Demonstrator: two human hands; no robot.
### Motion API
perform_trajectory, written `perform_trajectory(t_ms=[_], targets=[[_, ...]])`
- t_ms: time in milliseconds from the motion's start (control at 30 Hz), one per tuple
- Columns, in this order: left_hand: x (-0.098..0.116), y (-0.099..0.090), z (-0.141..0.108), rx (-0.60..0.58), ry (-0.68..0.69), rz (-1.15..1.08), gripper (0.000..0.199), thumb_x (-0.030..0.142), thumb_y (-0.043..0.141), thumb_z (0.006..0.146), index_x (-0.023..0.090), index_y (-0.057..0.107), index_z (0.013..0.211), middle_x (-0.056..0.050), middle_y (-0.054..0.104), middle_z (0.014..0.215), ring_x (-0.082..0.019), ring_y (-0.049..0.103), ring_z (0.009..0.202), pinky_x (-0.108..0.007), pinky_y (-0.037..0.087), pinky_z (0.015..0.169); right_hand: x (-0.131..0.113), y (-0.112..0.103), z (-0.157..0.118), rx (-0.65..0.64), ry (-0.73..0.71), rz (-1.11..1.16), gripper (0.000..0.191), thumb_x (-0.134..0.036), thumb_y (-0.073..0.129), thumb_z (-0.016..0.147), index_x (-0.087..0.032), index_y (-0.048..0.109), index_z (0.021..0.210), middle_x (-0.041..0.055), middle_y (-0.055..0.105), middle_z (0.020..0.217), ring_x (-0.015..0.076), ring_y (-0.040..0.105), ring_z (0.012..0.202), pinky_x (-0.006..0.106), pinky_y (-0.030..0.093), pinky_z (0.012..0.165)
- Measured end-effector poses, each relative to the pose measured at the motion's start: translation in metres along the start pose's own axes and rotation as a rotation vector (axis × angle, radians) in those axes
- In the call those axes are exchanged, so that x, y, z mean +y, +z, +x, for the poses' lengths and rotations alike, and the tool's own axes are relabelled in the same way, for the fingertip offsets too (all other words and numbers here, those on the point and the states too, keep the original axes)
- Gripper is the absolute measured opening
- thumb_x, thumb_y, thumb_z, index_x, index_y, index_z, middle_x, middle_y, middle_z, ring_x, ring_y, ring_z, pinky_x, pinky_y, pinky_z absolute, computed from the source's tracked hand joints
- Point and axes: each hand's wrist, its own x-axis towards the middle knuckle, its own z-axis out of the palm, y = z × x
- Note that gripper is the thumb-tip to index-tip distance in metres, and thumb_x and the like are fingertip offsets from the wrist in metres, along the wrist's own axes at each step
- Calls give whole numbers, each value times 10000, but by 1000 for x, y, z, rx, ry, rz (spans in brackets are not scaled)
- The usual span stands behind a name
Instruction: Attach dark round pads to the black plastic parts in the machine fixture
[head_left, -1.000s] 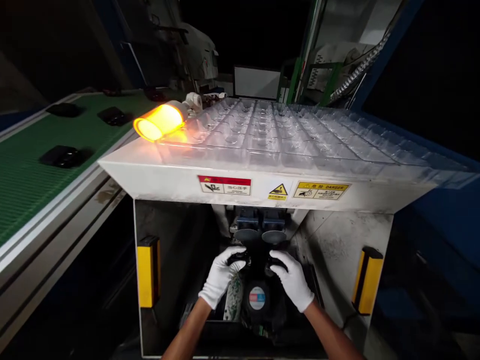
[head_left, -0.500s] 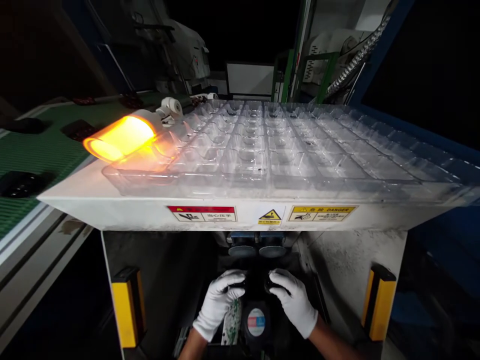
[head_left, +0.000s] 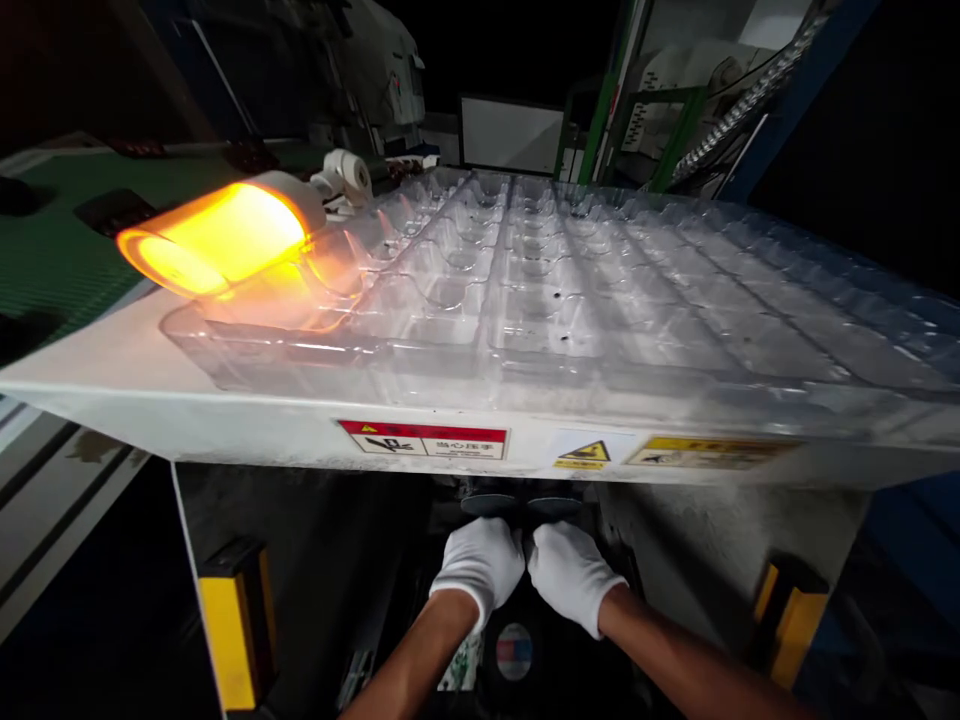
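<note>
The left hand and right hand, both in white gloves, were side by side and touching, under the front edge of a white bench. Both were curled downward over a dark assembly; whether they were grasping anything could not be determined, as the gloves hid the contact area. A round black unit bearing a red-and-blue label sat directly below the hands, with a green-printed white strip beside it on the left. Two dark round pads lay just ahead of the fingertips. A clear plastic blister tray rested on the bench, under a lit amber lamp. Warning labels marked the bench front. Yellow sensor bars flanked the opening.
</note>
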Motion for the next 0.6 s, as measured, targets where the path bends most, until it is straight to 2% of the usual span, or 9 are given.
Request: perform_trajectory(t_ms=[100,200,267,333,400,467,500,533,600], targets=[[3,2,-3,-9,0,-35,409,309,433,843,76,768,837,-321,721,856,-514,685,894,-596,468,745,2,0,-5,-10,28,-21,289,-154,469,786,-96,751,778,250,727,789,393,720,777,401,452,622],[-1,4,-3,29,-19,-138,445,377,450,849,60,761,822,-349,705,861,-529,671,901,-621,440,769,0,-1,-4,19,17,1,295,-184,463,817,-99,738,749,255,722,780,405,712,763,420,448,630],[-10,5,-3,43,-14,-275,481,484,505,833,73,753,810,-327,712,874,-499,670,908,-594,439,805,0,-2,-7,56,-16,55,326,-227,445,869,-131,721,725,207,730,758,356,710,735,400,453,642],[-23,5,-4,26,15,-473,514,595,577,779,111,745,814,-254,735,913,-414,675,923,-501,464,840,4,-3,-15,120,-56,130,376,-282,396,940,-166,712,772,139,747,797,269,705,753,352,475,686],[-37,4,-6,1,27,-698,587,685,582,749,130,740,857,-183,746,972,-320,670,940,-401,481,862,12,-4,-23,259,-12,375,425,-404,376,984,-180,711,847,103,755,891,216,696,843,309,494,783],[-47,4,-8,-28,4,-904,674,747,543,754,120,735,914,-153,744,989,-265,668,926,-352,488,870,22,-4,-25,347,180,823,531,-591,408,949,-162,712,872,110,751,919,205,690,865,294,506,814],[-50,3,-8,-43,-17,-991,714,774,521,756,112,733,920,-149,743,967,-249,669,897,-346,490,870,26,-3,-22,306,300,1075,600,-665,423,912,-144,714,848,117,745,872,201,689,808,289,514,774],[-52,3,-6,-60,-41,-1068,756,808,492,751,107,732,900,-146,740,927,-236,668,855,-345,495,862,29,-1,-17,212,404,1287,663,-713,428,885,-121,715,810,120,732,797,185,678,715,276,514,705],[-52,3,1,-86,-108,-1192,851,890,411,712,100,717,797,-133,712,793,-210,642,721,-348,510,795,31,3,-1,-16,512,1516,754,-746,382,883,-82,703,728,98,666,631,131,599,516,234,459,543]])
